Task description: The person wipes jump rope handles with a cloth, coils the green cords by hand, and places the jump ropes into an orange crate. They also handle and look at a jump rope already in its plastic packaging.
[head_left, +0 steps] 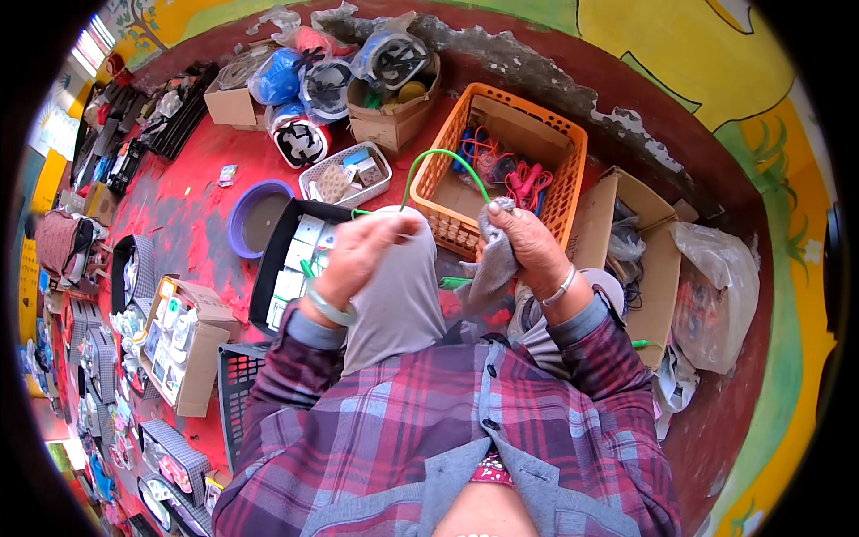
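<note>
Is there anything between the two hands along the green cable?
Nothing visible. The green cable arches freely from the left hand to the right hand, which also holds a grey cloth, above the orange basket.

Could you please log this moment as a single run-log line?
left hand: pinching green cable | right hand: grey cloth around cable | behind: orange basket

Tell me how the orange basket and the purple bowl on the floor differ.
The orange basket is rectangular with slotted mesh walls; the purple bowl is round with solid walls. The orange basket holds cardboard and tangled red and blue cables; the purple bowl looks empty. The orange basket sits just beyond the right hand, the purple bowl left of the left hand. Both stand upright on the red floor.
</note>
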